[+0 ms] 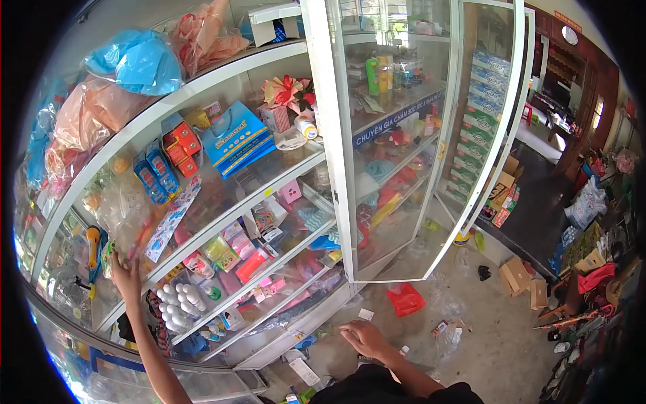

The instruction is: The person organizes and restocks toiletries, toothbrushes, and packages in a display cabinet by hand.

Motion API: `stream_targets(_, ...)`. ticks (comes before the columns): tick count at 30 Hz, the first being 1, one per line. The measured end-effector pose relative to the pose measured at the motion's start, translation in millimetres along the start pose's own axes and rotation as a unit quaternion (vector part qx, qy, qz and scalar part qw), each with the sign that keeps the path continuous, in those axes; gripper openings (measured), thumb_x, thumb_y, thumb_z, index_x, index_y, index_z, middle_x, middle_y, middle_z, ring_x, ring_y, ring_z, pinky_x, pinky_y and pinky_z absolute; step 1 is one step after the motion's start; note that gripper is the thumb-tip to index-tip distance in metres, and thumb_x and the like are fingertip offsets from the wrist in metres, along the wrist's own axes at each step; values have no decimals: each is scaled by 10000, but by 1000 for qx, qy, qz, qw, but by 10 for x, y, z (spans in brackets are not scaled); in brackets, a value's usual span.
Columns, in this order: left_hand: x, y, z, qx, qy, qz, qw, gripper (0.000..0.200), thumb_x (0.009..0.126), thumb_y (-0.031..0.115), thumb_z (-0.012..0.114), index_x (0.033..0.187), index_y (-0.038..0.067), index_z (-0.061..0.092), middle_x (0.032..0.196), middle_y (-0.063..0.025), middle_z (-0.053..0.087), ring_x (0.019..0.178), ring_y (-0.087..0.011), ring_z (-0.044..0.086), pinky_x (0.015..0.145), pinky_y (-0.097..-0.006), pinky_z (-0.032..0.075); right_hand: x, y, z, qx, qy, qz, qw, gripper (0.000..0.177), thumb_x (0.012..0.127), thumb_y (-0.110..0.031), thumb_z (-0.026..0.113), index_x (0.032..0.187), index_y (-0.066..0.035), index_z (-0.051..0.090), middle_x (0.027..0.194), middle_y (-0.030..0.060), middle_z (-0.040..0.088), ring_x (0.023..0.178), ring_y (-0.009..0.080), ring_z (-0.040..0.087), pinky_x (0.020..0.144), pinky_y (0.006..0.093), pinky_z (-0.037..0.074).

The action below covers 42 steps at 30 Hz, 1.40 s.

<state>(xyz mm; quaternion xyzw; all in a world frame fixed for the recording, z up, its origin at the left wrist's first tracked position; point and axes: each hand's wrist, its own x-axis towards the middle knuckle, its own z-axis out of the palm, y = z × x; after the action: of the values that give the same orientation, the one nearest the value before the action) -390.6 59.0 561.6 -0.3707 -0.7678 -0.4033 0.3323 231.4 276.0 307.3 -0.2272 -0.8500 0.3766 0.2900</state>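
My left hand (126, 277) reaches into the upper shelf of the glass cabinet at its left end. Its thumb and fingers are apart, and the fingertips meet a small green-and-white packet (107, 260). A yellow-handled tool (93, 248) is just beyond that packet. To the right of the hand leans a white strip with blue and red prints (173, 219). My right hand (364, 338) hangs over the floor in front of the cabinet, palm down, fingers loosely extended, with nothing visible in it.
Blue bottle packs (156, 176), a red box (182, 148) and a blue bag (239, 139) share the upper shelf. A glass door (397, 202) stands swung out on the right. On the floor lie a red plastic bag (406, 299), wrappers and cardboard boxes (515, 276).
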Motion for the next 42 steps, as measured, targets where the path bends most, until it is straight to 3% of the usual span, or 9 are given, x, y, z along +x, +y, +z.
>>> stream_targets(3,-300,868,-12,144,55,63,986,588,971,173,708,1483,-24,497,1519,-252,498,1452,-433,418,1206,-490,297,11,82,-71,-9,7,3,1000,246,999,-256,648,1102,-40,703,998,156,730,898,357,695,793,461,540)
stream_targets(6,-883,1411,36,114,29,96,988,506,960,107,700,1424,-15,539,1540,-252,475,1459,-435,414,1199,-511,308,3,199,-95,-10,24,5,1000,219,974,-240,677,1076,-49,707,968,142,727,890,349,696,781,453,541)
stream_targets(8,-1539,1415,261,-15,65,120,991,329,914,47,712,1232,-7,647,1547,-234,479,1464,-447,402,1192,-537,313,-15,303,-69,-13,22,10,1000,201,962,-225,690,1067,-53,703,961,131,724,895,343,695,786,448,538)
stream_targets(12,-2728,2048,471,-6,-183,1,983,88,837,11,736,912,26,693,1363,-215,622,1395,-454,479,1145,-525,377,-14,492,-43,-26,10,32,999,182,951,-208,703,1063,-65,691,961,107,719,913,327,693,810,438,531)
stream_targets(14,-3233,2204,595,-49,-229,-74,969,95,841,20,737,924,40,696,1234,-201,671,1345,-447,524,1111,-517,408,27,550,-47,-23,10,43,999,176,945,-207,707,1059,-73,693,960,100,720,919,324,693,817,438,531)
stream_targets(19,-3590,2546,650,-104,-272,-161,943,74,850,20,733,917,20,701,1132,-185,695,1231,-415,613,1045,-509,458,161,783,9,-18,7,49,999,145,950,-205,693,1022,-80,702,951,102,719,875,335,692,783,452,539)
stream_targets(22,-3598,2614,702,-112,-277,-166,940,78,863,25,734,931,6,701,1076,-176,705,1149,-378,655,1026,-461,474,251,854,28,7,31,50,998,153,947,-206,692,1031,-78,704,947,113,713,874,341,688,790,460,536)
stream_targets(32,-3682,2769,1082,-151,-329,-173,916,51,890,20,711,924,-8,687,999,-171,726,1050,-341,686,988,-444,495,182,1168,-166,0,44,90,995,174,949,-211,677,1043,-67,702,953,141,714,899,361,687,799,477,536)
stream_targets(42,-4265,2579,1385,-131,-474,-198,848,108,874,52,749,980,36,742,1069,-145,742,1112,-336,687,983,-427,524,-284,1540,147,-31,38,221,974,180,928,-167,708,1049,-34,706,956,158,717,910,370,689,818,461,544)
